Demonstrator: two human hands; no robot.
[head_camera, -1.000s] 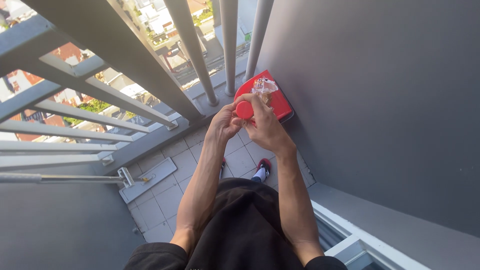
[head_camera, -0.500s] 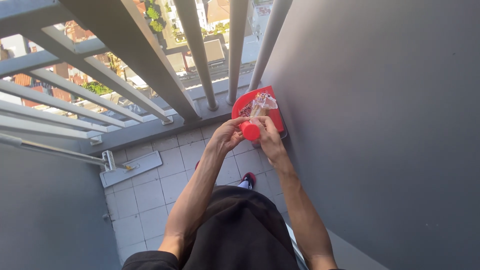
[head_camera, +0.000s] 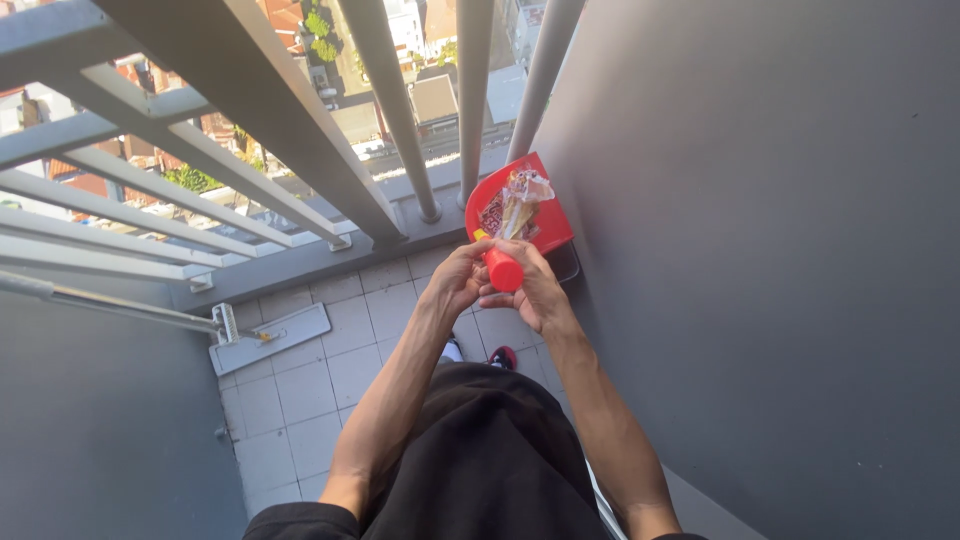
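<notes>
Both hands, left hand (head_camera: 455, 283) and right hand (head_camera: 535, 295), grip closed on the red plastic dustpan's handle (head_camera: 503, 270), now drawn lower; crumpled wrappers (head_camera: 515, 205) ride in its pan.

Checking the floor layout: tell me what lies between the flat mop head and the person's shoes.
In the head view, only bare pale floor tiles lie between the flat mop head and the shoes; nothing stands on that stretch.

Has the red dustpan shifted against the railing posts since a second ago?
Cannot tell for sure: the head camera itself moved. The red dustpan sits by the same railing post at the grey wall; both hands, left hand and right hand, grip its handle.
</notes>
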